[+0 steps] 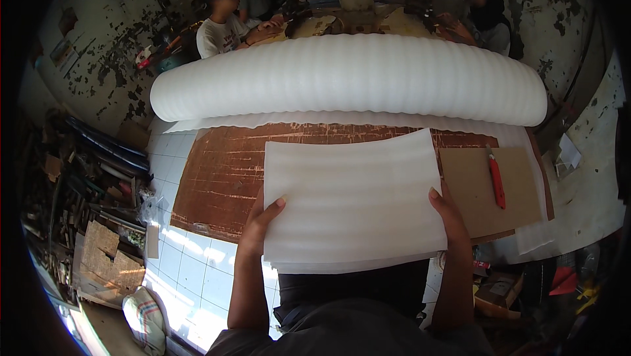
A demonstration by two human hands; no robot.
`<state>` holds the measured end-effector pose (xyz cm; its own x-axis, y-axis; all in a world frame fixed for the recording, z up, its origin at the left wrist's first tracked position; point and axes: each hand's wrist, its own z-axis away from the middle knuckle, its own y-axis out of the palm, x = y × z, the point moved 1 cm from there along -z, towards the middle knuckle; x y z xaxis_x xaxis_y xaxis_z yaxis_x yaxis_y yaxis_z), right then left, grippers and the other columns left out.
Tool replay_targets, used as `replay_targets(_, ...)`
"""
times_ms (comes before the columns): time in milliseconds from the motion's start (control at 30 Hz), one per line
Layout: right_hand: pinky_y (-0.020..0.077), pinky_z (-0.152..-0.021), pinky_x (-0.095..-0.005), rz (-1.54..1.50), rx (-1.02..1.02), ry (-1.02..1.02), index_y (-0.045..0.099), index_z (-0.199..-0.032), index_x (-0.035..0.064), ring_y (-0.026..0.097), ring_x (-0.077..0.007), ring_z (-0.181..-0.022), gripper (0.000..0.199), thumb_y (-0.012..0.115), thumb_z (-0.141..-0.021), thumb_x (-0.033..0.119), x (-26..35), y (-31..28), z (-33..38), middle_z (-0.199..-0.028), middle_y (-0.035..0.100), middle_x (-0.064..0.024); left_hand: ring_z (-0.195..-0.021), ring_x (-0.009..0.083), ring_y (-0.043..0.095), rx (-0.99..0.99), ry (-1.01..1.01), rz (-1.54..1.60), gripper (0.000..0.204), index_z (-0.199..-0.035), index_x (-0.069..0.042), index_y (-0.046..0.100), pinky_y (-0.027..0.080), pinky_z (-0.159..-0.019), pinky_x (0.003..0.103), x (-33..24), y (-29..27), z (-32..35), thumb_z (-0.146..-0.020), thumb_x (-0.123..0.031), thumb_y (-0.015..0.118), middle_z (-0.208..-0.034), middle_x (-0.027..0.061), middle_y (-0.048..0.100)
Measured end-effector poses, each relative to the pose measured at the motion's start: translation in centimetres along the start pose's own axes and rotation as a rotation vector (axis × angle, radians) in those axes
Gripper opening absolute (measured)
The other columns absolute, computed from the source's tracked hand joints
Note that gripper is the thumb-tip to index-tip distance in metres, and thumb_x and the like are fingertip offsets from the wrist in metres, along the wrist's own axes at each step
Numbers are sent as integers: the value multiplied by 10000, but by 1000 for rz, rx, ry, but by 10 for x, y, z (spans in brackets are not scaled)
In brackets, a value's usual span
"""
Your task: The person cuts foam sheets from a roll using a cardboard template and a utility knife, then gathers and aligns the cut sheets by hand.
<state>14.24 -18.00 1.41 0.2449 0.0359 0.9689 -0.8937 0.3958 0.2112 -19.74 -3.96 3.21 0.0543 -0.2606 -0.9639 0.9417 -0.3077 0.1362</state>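
A stack of white foam sheets (351, 198) is held up in front of my body, above the near edge of the worn brown board (217, 178). My left hand (266, 218) grips its left edge, thumb on top and fingers hidden beneath. On the opposite edge my right hand (448, 215) holds it the same way. Beyond the stack lies a large roll of white foam (348, 77), its loose end spread along the far side of the board. To the right, a red utility knife (496, 182) rests on a tan cardboard sheet (460, 188).
Two people (223, 27) sit at the far left and another person (488, 14) at the far right, behind the roll. Wood scraps and boards (105, 254) crowd the left floor. A cardboard box (498, 290) stands at the lower right. White floor tiles (174, 264) show at left.
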Motion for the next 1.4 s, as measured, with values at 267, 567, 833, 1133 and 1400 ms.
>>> replay_targets(267, 349, -1170, -423, -65, -1, 1, 374, -1575, 24, 463, -285, -1409, 752, 671, -1000, 407, -6, -1, -4, -1505, 498, -178, -1256, 312, 614, -56, 40, -34, 851, -1580, 21, 412, 492, -1053, 402, 11, -7, -7, -897, -359, 748, -1403, 229, 596)
replay_targets(567, 384, -1131, -406, -90, -22, 24, 391, -1560, 25, 515, -266, -1345, 709, 654, -1005, 378, -14, -5, -9, -1454, 536, -168, -1348, 285, 543, -64, -1, -44, 753, -1590, -30, 419, 409, -1136, 391, 7, -3, -8, -940, -288, 697, -1471, 183, 574)
replay_targets(833, 387, -1130, -397, -130, -15, -10, 411, -1552, 25, 512, -255, -1348, 689, 616, -1033, 429, -8, 3, -2, -1459, 537, -161, -1216, 291, 641, -96, 41, -69, 801, -1543, 18, 476, 489, -1048, 387, 10, -3, -9, -906, -387, 743, -1359, 220, 640)
replay_targets(1133, 403, -1114, -389, -129, -30, 28, 445, -1525, 10, 530, -237, -1316, 651, 620, -1031, 396, -9, -8, 1, -1423, 560, -144, -1372, 296, 532, -22, 44, -86, 780, -1612, -2, 367, 408, -1141, 383, 3, 1, 0, -964, -304, 678, -1497, 216, 546)
replay_targets(1400, 431, -1088, -378, -30, -95, -70, 463, -1508, 7, 554, -233, -1285, 610, 593, -1036, 372, 2, -5, -5, -1397, 574, -143, -1597, 369, 195, 168, 580, 531, 967, -1669, -57, 208, 172, -1306, 504, -63, -34, -53, -1014, -730, 441, -1701, 223, 260)
